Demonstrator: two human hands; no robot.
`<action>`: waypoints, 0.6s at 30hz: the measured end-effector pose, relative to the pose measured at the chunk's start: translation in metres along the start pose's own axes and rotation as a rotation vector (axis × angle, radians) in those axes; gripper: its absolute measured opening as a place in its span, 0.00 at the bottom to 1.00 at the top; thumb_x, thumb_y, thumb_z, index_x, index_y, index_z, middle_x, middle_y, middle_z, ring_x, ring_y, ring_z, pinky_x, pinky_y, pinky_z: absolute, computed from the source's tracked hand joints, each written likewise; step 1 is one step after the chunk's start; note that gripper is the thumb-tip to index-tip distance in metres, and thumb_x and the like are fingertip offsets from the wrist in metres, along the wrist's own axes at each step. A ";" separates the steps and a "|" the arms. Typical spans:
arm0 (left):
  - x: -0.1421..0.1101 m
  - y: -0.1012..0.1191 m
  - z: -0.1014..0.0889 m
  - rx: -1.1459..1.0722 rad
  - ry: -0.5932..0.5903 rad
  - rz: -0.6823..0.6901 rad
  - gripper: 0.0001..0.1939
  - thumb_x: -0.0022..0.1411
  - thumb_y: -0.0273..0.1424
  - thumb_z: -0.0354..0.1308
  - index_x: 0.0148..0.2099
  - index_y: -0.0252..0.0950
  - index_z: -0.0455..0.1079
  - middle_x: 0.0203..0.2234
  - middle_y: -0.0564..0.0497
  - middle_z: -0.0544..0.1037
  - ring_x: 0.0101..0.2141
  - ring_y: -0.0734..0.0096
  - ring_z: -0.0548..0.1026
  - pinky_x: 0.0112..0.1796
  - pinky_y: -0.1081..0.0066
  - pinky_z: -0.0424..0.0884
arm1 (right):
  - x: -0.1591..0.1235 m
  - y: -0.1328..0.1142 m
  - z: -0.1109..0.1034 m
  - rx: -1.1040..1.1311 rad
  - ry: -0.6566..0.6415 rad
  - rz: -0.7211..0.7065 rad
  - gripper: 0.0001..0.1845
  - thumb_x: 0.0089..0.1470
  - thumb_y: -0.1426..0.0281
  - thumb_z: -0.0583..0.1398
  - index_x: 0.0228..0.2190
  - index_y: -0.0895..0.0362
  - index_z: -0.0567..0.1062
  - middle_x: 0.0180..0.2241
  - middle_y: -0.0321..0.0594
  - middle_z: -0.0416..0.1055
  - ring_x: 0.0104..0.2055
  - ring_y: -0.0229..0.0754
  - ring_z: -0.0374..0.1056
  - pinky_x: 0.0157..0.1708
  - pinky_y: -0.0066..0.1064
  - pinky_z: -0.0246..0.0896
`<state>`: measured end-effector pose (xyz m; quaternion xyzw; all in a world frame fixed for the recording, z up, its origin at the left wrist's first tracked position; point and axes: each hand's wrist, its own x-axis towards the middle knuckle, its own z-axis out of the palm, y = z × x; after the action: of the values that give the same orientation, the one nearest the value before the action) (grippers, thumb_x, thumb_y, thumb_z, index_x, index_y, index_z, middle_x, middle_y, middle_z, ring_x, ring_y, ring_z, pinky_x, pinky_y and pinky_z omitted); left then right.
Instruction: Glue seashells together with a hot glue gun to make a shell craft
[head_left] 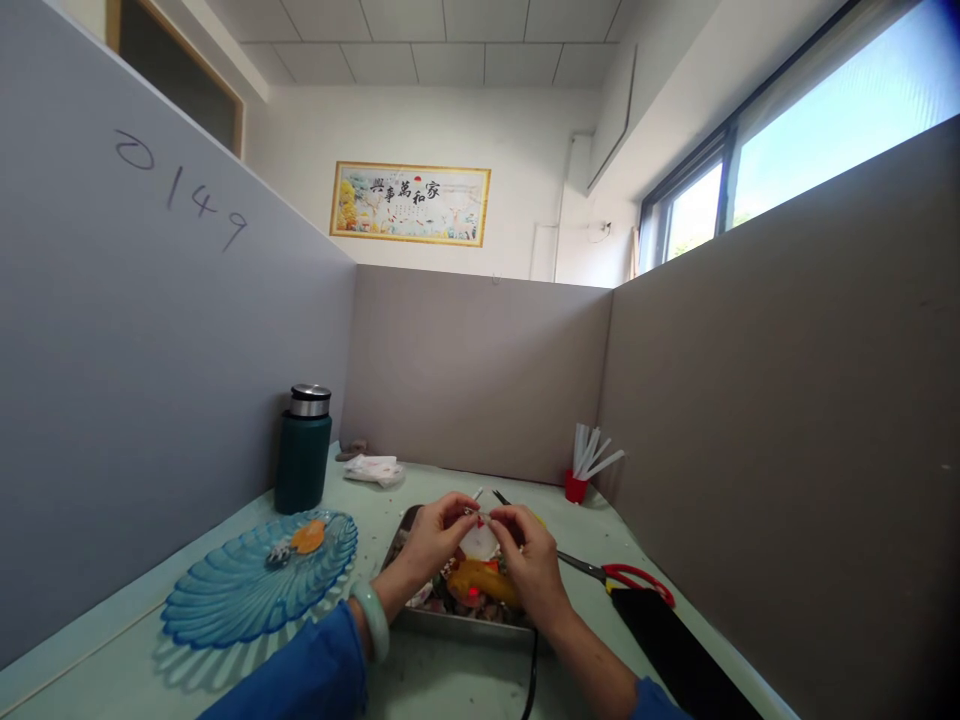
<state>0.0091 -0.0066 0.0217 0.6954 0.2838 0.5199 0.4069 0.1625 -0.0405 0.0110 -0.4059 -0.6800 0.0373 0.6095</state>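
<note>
Both left hand (pixel 437 530) and right hand (pixel 531 560) pinched closed on small item (pixel 481 516) over cluttered tray (pixel 457 626); strips (pixel 589 455) in cup (pixel 576 488).

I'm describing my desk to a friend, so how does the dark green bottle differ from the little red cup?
The bottle is tall, while the cup is much shorter. The bottle is dark green with a lid on it; the cup is red, with white strips sticking out of its top. The bottle is by the left partition, the cup near the right one. Both stand upright.
</note>
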 end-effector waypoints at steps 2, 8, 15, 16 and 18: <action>0.001 -0.003 -0.002 0.038 0.010 0.044 0.17 0.52 0.40 0.58 0.40 0.33 0.71 0.29 0.48 0.74 0.27 0.70 0.71 0.22 0.75 0.68 | 0.000 -0.001 -0.001 0.005 -0.007 -0.008 0.10 0.55 0.64 0.56 0.30 0.57 0.74 0.30 0.40 0.71 0.32 0.40 0.66 0.33 0.28 0.60; 0.003 -0.006 -0.003 0.096 0.036 0.115 0.13 0.52 0.38 0.60 0.36 0.34 0.75 0.28 0.47 0.77 0.30 0.68 0.72 0.31 0.75 0.67 | 0.001 -0.001 -0.001 0.032 -0.020 0.013 0.10 0.55 0.64 0.56 0.33 0.57 0.73 0.31 0.40 0.72 0.32 0.40 0.67 0.33 0.28 0.61; 0.005 -0.010 -0.005 0.050 0.033 0.079 0.14 0.51 0.38 0.61 0.35 0.33 0.76 0.27 0.47 0.77 0.28 0.68 0.71 0.29 0.75 0.66 | 0.001 0.002 -0.001 0.047 -0.038 0.009 0.09 0.55 0.66 0.56 0.29 0.57 0.73 0.28 0.39 0.71 0.31 0.40 0.66 0.31 0.28 0.60; 0.005 -0.011 -0.005 0.043 0.027 0.076 0.14 0.50 0.38 0.61 0.35 0.33 0.76 0.27 0.47 0.77 0.29 0.68 0.72 0.29 0.75 0.66 | 0.001 0.002 -0.001 0.046 -0.041 0.012 0.09 0.55 0.66 0.56 0.28 0.57 0.73 0.28 0.39 0.71 0.31 0.40 0.66 0.31 0.28 0.60; 0.006 -0.012 -0.006 0.041 0.022 0.073 0.13 0.50 0.38 0.61 0.34 0.33 0.76 0.27 0.47 0.77 0.29 0.68 0.72 0.30 0.75 0.66 | 0.001 0.003 -0.001 0.041 -0.050 0.014 0.09 0.54 0.66 0.56 0.28 0.57 0.73 0.28 0.39 0.71 0.31 0.40 0.66 0.32 0.28 0.60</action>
<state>0.0059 0.0056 0.0152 0.7078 0.2731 0.5362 0.3701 0.1648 -0.0384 0.0108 -0.3970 -0.6913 0.0656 0.6002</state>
